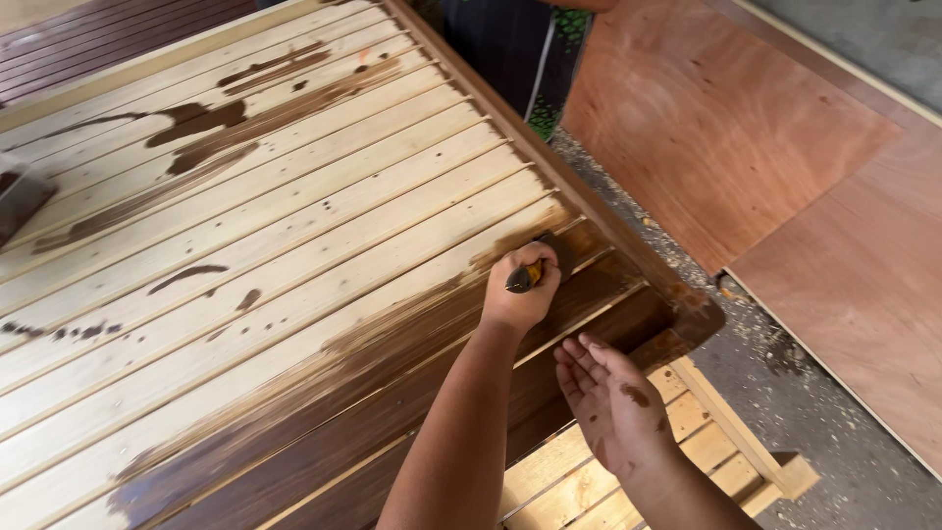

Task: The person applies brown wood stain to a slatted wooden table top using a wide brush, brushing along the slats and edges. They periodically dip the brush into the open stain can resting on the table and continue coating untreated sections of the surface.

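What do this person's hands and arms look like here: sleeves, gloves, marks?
Both forearms are bare, with no sleeves showing, and no gloves, rings or watch in view. The right hand has dark brown stain blotches on its palm. The left hand shows no clear marks.

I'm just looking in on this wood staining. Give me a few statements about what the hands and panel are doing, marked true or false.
1. The left hand grips a brush against the slatted wood panel. True.
2. The right hand holds a rag. False: it is open and empty, palm up, with a dark stain spot on it.
3. The whole panel is stained dark. False: only the near part is dark; most is pale wood with drips and smears.
4. Reddish plywood sheets lie on the floor beside the panel. True.
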